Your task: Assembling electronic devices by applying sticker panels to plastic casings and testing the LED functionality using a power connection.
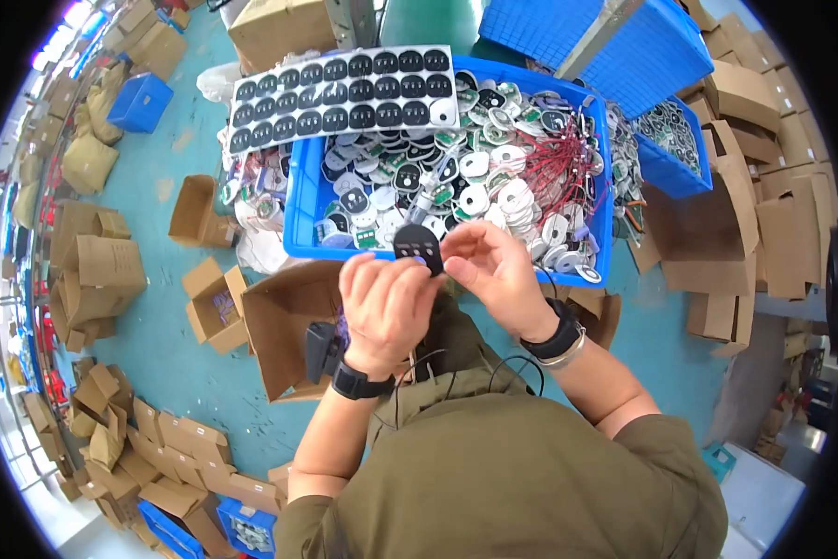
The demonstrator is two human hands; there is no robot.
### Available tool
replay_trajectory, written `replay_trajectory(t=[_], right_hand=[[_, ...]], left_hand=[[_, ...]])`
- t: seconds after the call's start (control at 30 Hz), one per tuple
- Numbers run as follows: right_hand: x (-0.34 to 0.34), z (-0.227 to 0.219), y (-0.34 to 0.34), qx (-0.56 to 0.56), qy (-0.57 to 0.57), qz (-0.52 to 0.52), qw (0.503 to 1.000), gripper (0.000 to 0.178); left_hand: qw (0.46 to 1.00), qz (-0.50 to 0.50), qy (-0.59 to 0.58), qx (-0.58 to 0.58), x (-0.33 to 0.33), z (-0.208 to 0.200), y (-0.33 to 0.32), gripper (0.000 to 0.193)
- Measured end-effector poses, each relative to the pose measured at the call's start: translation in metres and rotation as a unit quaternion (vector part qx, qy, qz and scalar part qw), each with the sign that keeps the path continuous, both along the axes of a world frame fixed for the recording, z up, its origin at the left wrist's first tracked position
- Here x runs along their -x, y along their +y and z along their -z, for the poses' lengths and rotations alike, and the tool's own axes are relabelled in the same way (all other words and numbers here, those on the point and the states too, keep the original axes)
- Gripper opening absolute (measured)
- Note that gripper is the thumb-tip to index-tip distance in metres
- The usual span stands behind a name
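My left hand [386,303] and my right hand [491,265] meet over a small black oval part [418,245] with several round holes, gripping it from both sides. The part hovers just in front of the near wall of a blue plastic crate [299,214] filled with white and black oval parts, green boards and red wires. A sheet of black oval stickers [344,93] lies across the crate's far left corner. Both wrists wear black bands.
An open brown cardboard box [284,326] sits under my left forearm. Small open cartons [216,303] and flattened cardboard lie on the teal floor to the left. More blue crates [672,140] and cardboard boxes [745,93] stand at the right and back.
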State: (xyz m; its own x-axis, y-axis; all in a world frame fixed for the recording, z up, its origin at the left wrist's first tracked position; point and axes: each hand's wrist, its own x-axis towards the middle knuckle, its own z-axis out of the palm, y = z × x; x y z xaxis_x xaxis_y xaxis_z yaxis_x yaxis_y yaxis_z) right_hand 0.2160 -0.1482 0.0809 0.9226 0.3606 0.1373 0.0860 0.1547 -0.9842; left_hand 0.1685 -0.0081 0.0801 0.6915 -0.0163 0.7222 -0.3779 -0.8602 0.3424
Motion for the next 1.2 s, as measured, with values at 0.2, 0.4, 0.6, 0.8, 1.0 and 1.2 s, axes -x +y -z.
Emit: replay_trajectory(t=[0.2, 0.4, 0.6, 0.8, 1.0, 1.2], right_hand=[[0.005, 0.013, -0.002, -0.031, 0.196, -0.039, 0.979, 0.010], [0.000, 0.009, -0.003, -0.055, 0.213, -0.101, 0.970, 0.009], [0.000, -0.005, 0.004, -0.116, 0.393, -0.259, 0.875, 0.015], [0.004, -0.008, 0.009, -0.067, 0.403, -0.240, 0.880, 0.014], [0.012, -0.007, 0.013, 0.137, -0.050, 0.012, 0.989, 0.023], [0.008, -0.012, 0.013, 0.241, -0.361, -0.055, 0.899, 0.021]], left_hand=[[0.995, 0.012, 0.013, -0.097, 0.009, 0.000, -0.008, 0.018], [0.839, 0.054, 0.186, 0.509, 0.033, 0.004, 0.014, 0.039], [0.570, 0.337, 0.241, 0.709, 0.026, 0.006, 0.018, 0.078], [0.528, 0.340, 0.261, 0.733, 0.028, 0.021, 0.024, 0.072], [0.486, 0.284, 0.190, 0.805, 0.024, 0.028, 0.017, 0.066], [0.442, 0.307, 0.207, 0.816, 0.016, 0.038, 0.011, 0.060]])
